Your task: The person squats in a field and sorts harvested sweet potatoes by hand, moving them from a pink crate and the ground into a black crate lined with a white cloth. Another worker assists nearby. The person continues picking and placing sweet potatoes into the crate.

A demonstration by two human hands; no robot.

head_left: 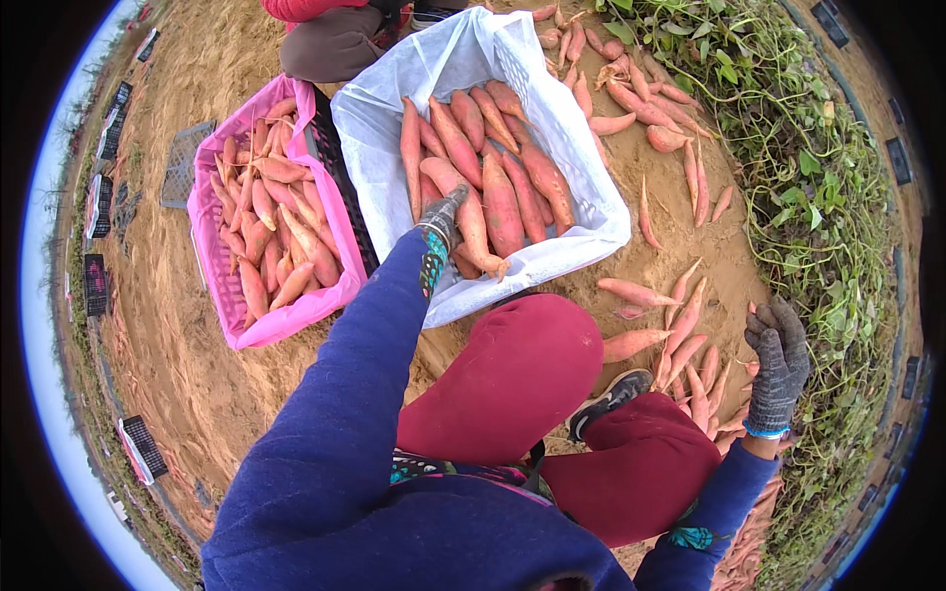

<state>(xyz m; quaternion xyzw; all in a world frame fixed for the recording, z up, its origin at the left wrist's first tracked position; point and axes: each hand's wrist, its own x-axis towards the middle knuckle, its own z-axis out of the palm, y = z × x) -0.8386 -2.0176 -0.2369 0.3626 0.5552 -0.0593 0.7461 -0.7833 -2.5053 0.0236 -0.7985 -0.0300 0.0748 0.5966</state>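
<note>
My left hand [442,218], in a grey glove, is closed on a large sweet potato [474,229] inside the crate with the white liner [581,182]. More big sweet potatoes [458,140] lie side by side in that crate. Off to the right, my right hand [778,362], also gloved, is over the ground with its fingers loosely bent and somewhat apart. Nothing shows in it, though its palm side is hidden. Bits of pink sweet potato peek out beside its fingers. Close to it lies a loose pile of sweet potatoes [682,345].
Left of the white-lined crate stands a crate with a pink liner [329,197], full of smaller sweet potatoes [281,231]. Another person [335,44] crouches beyond. More sweet potatoes [645,103] lie on the soil at the far right. Green vines [818,187] run along the right side.
</note>
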